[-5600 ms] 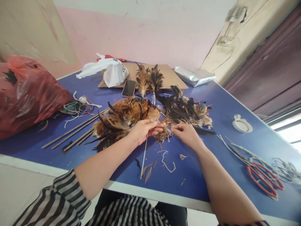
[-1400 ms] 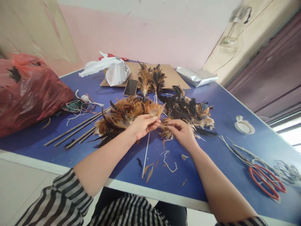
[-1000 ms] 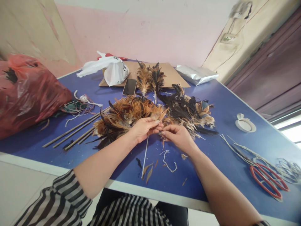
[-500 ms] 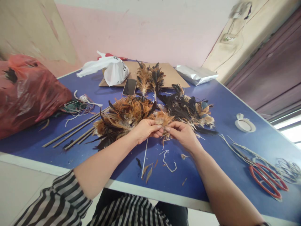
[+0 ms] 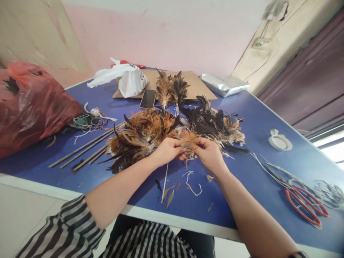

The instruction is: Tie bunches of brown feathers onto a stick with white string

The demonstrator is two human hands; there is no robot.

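A small tuft of brown feathers is pinched between both my hands, over the middle of the table. My left hand closes on its left side and my right hand on its right. Just left of them lies a large heap of orange-brown and black feathers. Beyond my right hand spreads a pile of mostly black feathers. A thin white stick runs from under my left hand towards the front edge. A curled piece of white string lies in front of my hands.
Red-handled scissors and a white tape roll lie right. Brown sticks and a red plastic bag occupy the left. A phone, white bag, cardboard and silver packet are at the back.
Both hands have shifted slightly to the right with the brown feather tuft. It now looks more spread out between the fingers. Everything else on the table lies where it was.
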